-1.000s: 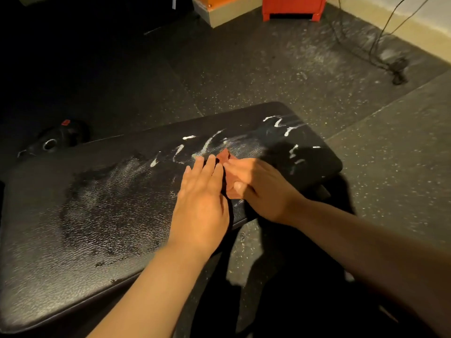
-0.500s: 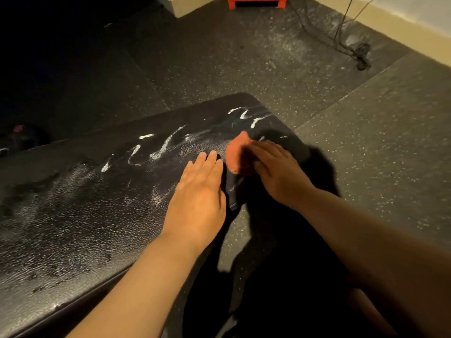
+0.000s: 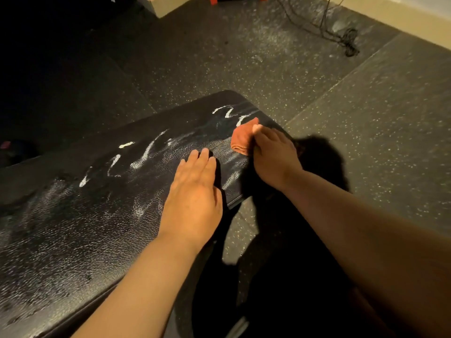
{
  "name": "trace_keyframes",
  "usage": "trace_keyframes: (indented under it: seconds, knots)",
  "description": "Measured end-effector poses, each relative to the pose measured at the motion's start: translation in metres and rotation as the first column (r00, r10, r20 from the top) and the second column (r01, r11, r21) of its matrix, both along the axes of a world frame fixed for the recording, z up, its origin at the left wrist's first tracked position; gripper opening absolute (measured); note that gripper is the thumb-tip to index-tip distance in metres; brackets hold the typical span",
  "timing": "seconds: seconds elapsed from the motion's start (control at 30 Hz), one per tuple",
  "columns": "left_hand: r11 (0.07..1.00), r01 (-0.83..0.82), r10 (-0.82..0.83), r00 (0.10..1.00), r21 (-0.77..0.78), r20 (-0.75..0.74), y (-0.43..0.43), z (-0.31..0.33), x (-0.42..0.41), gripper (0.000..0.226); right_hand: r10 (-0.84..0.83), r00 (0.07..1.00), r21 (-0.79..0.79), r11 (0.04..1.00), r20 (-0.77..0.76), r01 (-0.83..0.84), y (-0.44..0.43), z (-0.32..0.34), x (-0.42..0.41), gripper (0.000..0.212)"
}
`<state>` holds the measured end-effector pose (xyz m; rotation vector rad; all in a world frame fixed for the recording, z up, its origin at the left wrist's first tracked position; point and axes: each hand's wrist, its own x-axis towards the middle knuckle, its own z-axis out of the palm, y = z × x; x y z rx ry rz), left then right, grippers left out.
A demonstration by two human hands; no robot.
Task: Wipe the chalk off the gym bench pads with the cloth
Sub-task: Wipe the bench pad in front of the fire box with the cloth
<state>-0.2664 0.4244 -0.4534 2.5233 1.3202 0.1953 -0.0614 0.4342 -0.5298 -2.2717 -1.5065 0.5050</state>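
Orange cloth (image 3: 242, 139) lies bunched on the black padded worktop (image 3: 73, 240) toward its 1 o'clock end, just beside the chalk strokes (image 3: 228, 112) there. Right hand (image 3: 274, 158) holds it, fingers curled over the wad. Left hand (image 3: 195, 191) lies flat at the cloth's 8 o'clock, fingers straight. Cloth judged soft, light and prone to bunching; best gripped mid-wad and pressed down. Right thumb and cloth underside hidden; worktop's 3 o'clock edge lost in shadow.
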Motion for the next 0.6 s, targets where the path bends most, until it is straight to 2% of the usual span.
trace_keyframes:
  seconds: [0.07,0.17,0.23,0.3,0.37,0.43,0.53,0.6]
  knots:
    - [1.0,0.003,-0.003,1.0,0.005,-0.003,-0.001,-0.001,0.002,0.058,0.112,0.993,0.046,0.993,-0.027,-0.111,-0.002,0.006,-0.022,0.061]
    - [1.0,0.027,-0.027,1.0,0.013,-0.005,-0.001,-0.002,0.007,0.058,0.347,0.936,0.089,0.936,-0.061,-0.341,-0.019,0.01,-0.021,0.051]
    - [1.0,0.024,-0.024,1.0,0.008,0.014,0.002,-0.004,0.009,0.058,0.296,0.955,0.048,0.954,-0.015,-0.295,-0.013,0.003,0.003,0.048]
    - [1.0,0.008,-0.008,1.0,0.003,0.028,0.004,-0.007,0.009,0.058,0.091,0.996,0.002,0.996,-0.012,-0.091,0.004,-0.004,0.027,0.059]
    - [1.0,-0.014,0.014,0.999,-0.001,0.029,0.005,-0.01,0.008,0.058,-0.002,1.0,-0.055,0.998,0.01,0.002,0.014,0.0,0.018,0.059]
    - [1.0,-0.028,0.028,0.999,-0.002,0.039,0.004,-0.01,0.009,0.058,0.111,0.994,0.012,0.994,0.014,-0.111,0.012,0.009,-0.012,0.053]
    - [1.0,-0.009,0.009,1.0,0.017,0.012,0.003,-0.011,0.01,0.059,0.351,0.935,0.136,0.93,-0.058,-0.341,-0.009,0.015,-0.023,0.054]
    - [1.0,0.0,0.0,1.0,0.029,0.001,0.002,-0.012,0.009,0.058,0.306,0.952,0.115,0.947,-0.024,-0.301,-0.007,0.006,0.001,0.052]
